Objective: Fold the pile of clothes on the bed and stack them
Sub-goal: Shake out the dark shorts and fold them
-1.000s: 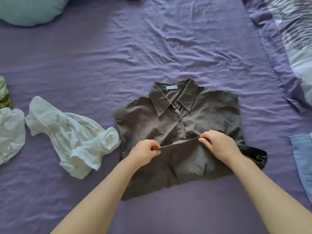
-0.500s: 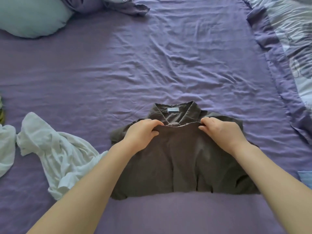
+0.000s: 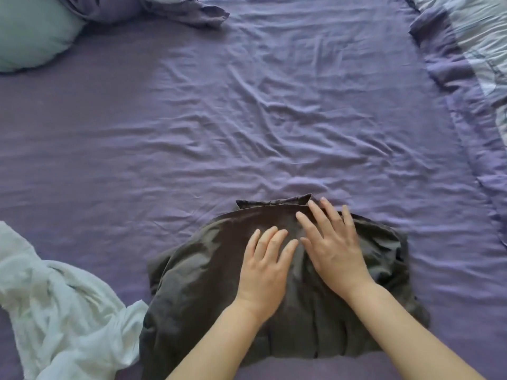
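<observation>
A dark grey collared shirt (image 3: 197,292) lies folded in half on the purple bed sheet (image 3: 247,119), its lower part laid up over the chest so only the collar tips show at the far edge. My left hand (image 3: 264,267) lies flat on the middle of the fold with fingers straight. My right hand (image 3: 332,242) presses flat beside it, fingers spread and reaching the collar. A crumpled white garment (image 3: 60,305) lies unfolded at the lower left.
A pale teal pillow (image 3: 30,31) sits at the top left. A bunched purple cover (image 3: 178,6) lies along the top edge. A purple and pale patterned duvet (image 3: 472,50) runs down the right side.
My hands carried the shirt's hem up to the collar, let go of it, and now lie flat on the fold. The view has shifted, so the shirt sits lower in frame.
</observation>
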A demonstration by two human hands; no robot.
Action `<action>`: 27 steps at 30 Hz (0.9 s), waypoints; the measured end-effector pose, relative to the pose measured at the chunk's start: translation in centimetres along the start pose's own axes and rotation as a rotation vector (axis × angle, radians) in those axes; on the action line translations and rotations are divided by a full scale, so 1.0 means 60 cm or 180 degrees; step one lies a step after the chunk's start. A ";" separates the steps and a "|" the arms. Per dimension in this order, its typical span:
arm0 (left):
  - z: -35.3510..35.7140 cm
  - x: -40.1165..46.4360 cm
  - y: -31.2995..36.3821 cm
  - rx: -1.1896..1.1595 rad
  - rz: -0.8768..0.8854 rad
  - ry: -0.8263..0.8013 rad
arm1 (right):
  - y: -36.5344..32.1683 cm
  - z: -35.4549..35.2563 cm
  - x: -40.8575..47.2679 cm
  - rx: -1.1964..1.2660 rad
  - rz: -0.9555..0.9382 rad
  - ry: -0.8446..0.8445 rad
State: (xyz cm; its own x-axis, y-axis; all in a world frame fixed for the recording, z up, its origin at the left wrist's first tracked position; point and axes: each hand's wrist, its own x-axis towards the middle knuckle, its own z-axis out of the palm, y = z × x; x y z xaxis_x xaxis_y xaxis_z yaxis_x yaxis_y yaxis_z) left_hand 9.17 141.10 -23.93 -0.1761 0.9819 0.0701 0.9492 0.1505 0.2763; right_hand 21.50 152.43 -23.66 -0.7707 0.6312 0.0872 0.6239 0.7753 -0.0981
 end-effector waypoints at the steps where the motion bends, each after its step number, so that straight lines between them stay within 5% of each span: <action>1: 0.016 -0.010 0.007 0.0051 0.0031 -0.0274 | -0.003 0.009 -0.027 0.0010 -0.0006 0.0023; 11: 0.071 0.011 -0.041 0.0582 -0.0421 -0.1613 | 0.038 0.057 -0.059 -0.0048 0.0367 -0.1696; 15: 0.047 0.021 0.002 0.0534 -0.0660 -0.1393 | 0.058 0.007 -0.075 0.0200 0.0635 -0.0773; 18: 0.038 0.009 0.068 0.0160 -0.0256 -0.1027 | 0.094 -0.021 -0.115 0.0059 0.1423 -0.0072; 22: 0.058 -0.022 0.145 0.0025 0.0054 -0.1227 | 0.108 -0.039 -0.157 0.0501 0.2319 -0.0330; 27: 0.084 -0.037 0.166 0.0085 -0.0198 -0.1447 | 0.128 -0.036 -0.178 0.0412 0.1585 -0.0453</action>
State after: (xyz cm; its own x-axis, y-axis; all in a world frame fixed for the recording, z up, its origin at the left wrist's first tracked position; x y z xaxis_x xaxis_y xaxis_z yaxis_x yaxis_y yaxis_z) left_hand 20.33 140.98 -26.17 -0.1063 0.9208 -0.3752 0.9479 0.2079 0.2415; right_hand 34.84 151.70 -23.20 -0.4010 0.9060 -0.1356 0.9044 0.3680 -0.2157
